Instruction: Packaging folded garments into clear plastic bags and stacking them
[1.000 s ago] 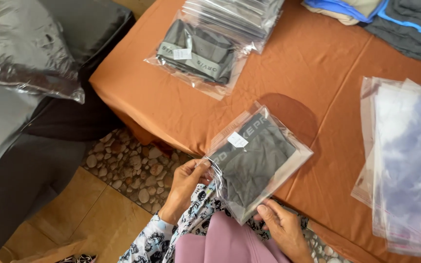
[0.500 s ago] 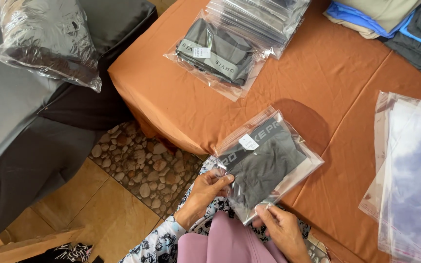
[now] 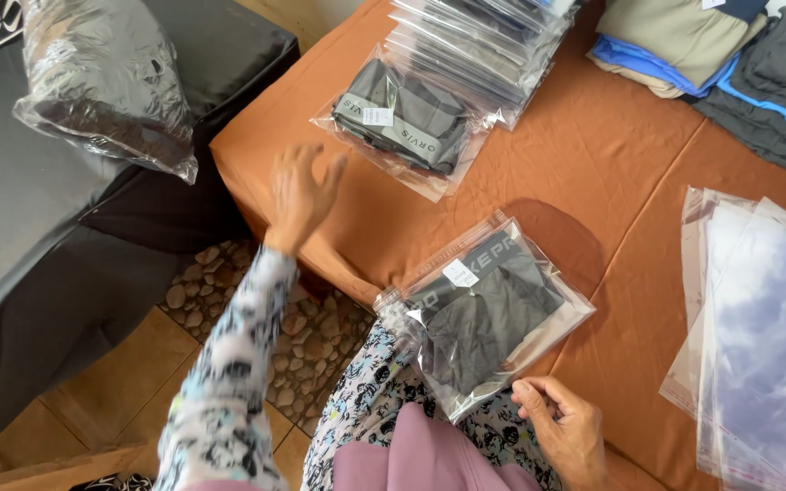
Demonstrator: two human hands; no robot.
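A bagged garment [image 3: 484,314] lies on the table's [image 3: 593,173] near edge, above the right hand [image 3: 564,432]. Behind it sits a stack of bagged garments [image 3: 438,91]. Empty plastic bags [image 3: 766,336] lie right; folded clothes [image 3: 730,55] far right. The left hand [image 3: 302,191] hovers left of the stack.

The folded clothes [image 3: 730,64] at upper right and the empty bags [image 3: 766,355] at right run off the frame. The right hand [image 3: 566,432] is cut by the bottom edge. The left hand [image 3: 302,191] is motion-blurred.
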